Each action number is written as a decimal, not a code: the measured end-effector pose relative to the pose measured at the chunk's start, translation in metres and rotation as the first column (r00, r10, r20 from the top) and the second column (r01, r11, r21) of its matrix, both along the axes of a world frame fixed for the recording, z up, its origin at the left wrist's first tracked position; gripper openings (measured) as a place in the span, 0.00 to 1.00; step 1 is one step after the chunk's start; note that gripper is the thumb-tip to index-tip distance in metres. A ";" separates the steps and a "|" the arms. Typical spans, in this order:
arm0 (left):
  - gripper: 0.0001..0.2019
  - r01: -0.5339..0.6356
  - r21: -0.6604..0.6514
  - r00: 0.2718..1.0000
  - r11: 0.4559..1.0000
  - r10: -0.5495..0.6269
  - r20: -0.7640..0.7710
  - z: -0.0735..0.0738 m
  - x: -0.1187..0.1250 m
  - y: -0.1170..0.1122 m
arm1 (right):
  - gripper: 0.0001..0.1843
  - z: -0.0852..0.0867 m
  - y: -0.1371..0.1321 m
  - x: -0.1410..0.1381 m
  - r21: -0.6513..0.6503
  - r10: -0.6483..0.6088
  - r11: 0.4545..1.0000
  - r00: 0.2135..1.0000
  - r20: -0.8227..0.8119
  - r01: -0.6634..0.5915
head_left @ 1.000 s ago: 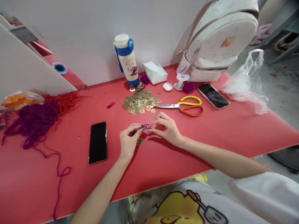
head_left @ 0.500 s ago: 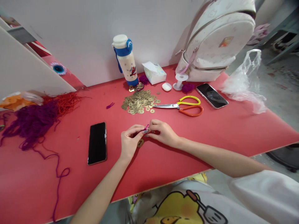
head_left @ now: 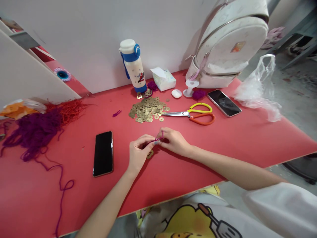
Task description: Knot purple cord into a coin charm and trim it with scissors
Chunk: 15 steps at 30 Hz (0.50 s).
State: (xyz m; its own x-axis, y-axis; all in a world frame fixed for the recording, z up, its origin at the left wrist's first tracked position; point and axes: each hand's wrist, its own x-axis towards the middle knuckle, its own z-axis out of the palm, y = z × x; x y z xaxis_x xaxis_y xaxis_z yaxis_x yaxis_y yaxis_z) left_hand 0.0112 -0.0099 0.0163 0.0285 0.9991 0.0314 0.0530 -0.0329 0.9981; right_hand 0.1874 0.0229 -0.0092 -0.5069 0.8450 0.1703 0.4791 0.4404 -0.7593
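A short length of purple yarn [head_left: 162, 134] runs between my two hands, its end sticking up over the fingers of my right hand [head_left: 172, 141]. That hand pinches the yarn between thumb and forefinger. My left hand [head_left: 140, 151] is also closed in a pinch on it, and the fingertips of both hands meet. Below the left fingers hangs or lies a brass coin [head_left: 150, 154] with a hole; I cannot tell whether it is on the yarn. A pile of similar coins [head_left: 148, 109] lies just beyond my hands.
Scissors [head_left: 182, 114] lie right of the coins. One phone [head_left: 103, 153] is to my left, another phone [head_left: 224, 102] at the right. Purple yarn [head_left: 41, 130] is heaped far left. At the back stand a bottle [head_left: 133, 67], a tissue pack [head_left: 163, 80], a spool [head_left: 190, 88] and a backpack [head_left: 228, 49].
The yarn end now shows longer, standing up over my right fingers. My hands have stayed nearly in place, with fingertips still together.
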 end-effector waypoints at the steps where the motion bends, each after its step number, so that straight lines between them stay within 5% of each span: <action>1: 0.04 -0.007 -0.009 1.000 1.000 0.007 -0.007 -0.001 -0.001 0.001 | 0.01 0.000 0.000 0.000 -0.021 -0.003 1.000 1.000 -0.014 0.002; 8: 0.07 -0.055 -0.205 0.998 0.977 0.050 -0.027 -0.010 -0.001 0.001 | 0.18 0.005 0.001 0.001 -0.204 -0.037 0.979 0.980 -0.195 -0.004; 15: 0.06 -0.029 -0.116 0.987 0.993 0.010 -0.159 -0.012 0.001 -0.002 | 0.22 0.012 0.000 0.002 -0.242 -0.082 0.970 0.950 -0.302 0.006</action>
